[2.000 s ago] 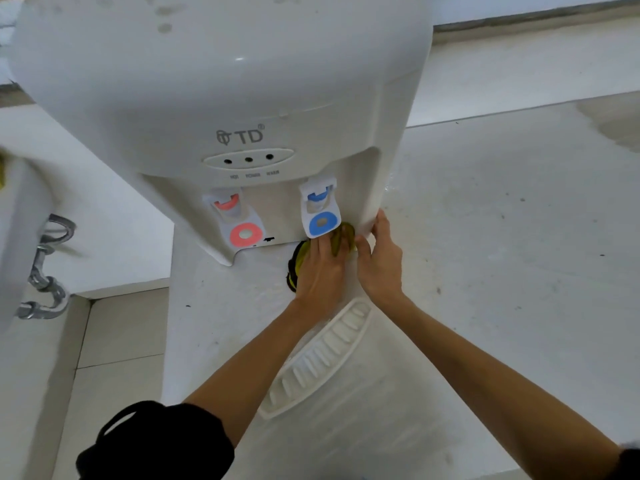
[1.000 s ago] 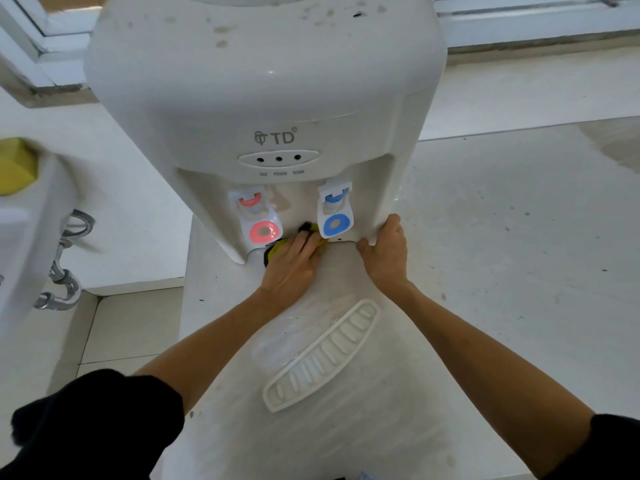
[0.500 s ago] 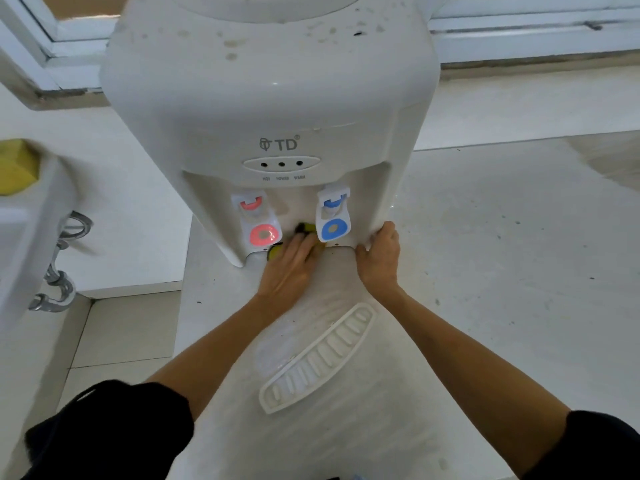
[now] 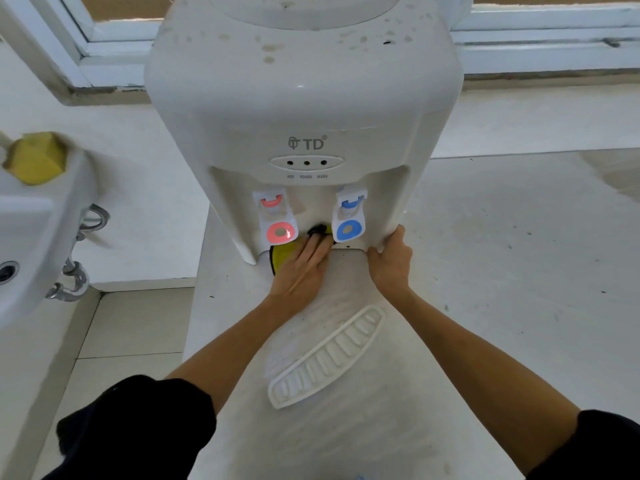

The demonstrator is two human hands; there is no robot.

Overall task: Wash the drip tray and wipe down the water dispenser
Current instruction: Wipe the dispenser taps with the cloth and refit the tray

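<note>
A white water dispenser (image 4: 304,98) stands on a pale counter, with a red tap (image 4: 278,223) and a blue tap (image 4: 349,220) in its front recess. My left hand (image 4: 304,268) presses a yellow cloth with a black edge (image 4: 282,254) into the recess floor between the taps, fingers reaching under the blue tap. My right hand (image 4: 391,261) grips the dispenser's lower right front corner. The white slotted drip tray (image 4: 329,356) lies loose on the counter between my forearms, set at a slant.
A white sink (image 4: 31,237) with a yellow sponge (image 4: 36,157) on its rim sits at the left, chrome pipework (image 4: 74,271) beneath it. A window frame (image 4: 86,39) runs behind the dispenser. The counter's left edge (image 4: 194,306) drops to tiled floor.
My left hand has slid the cloth leftward from under the blue tap toward the middle of the recess. My right hand stays on the dispenser's corner. The head has tilted up.
</note>
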